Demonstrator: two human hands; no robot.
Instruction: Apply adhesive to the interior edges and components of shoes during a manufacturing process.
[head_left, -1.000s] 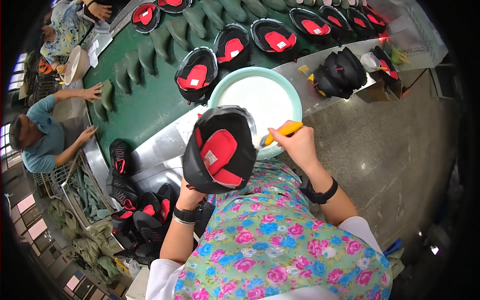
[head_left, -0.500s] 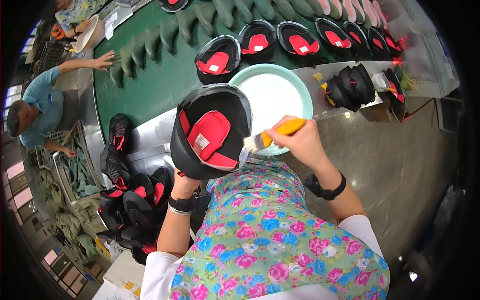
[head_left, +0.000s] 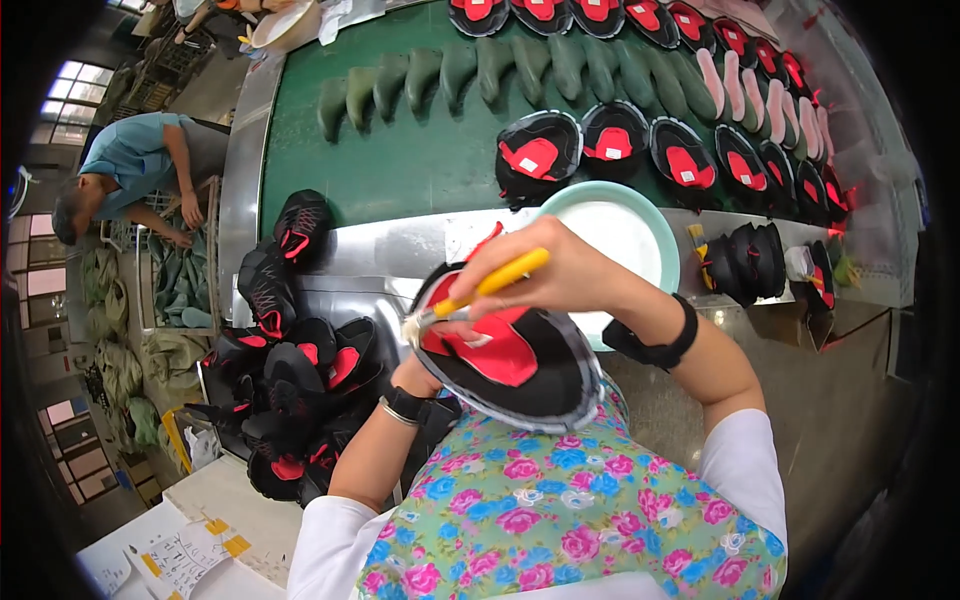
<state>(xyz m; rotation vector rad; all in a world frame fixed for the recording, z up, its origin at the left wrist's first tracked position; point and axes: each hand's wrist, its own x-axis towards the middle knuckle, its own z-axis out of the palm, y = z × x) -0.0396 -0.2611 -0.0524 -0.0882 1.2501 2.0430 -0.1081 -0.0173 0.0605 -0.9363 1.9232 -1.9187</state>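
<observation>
The right hand point(head_left: 545, 268) pinches a yellow brush point(head_left: 513, 271) over the black shoe point(head_left: 558, 365), held by the left hand point(head_left: 416, 377), whose fingers are mostly hidden; the right wrist point(head_left: 630, 298) partly covers the basin point(head_left: 671, 262), and shoes point(head_left: 685, 165) line the table point(head_left: 400, 180) beyond

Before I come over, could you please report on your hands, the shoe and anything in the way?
Left hand holding shoe. Right hand holding yellow brush, bristles by the shoe's left edge. Teal bowl close by, partly behind right arm.
</observation>
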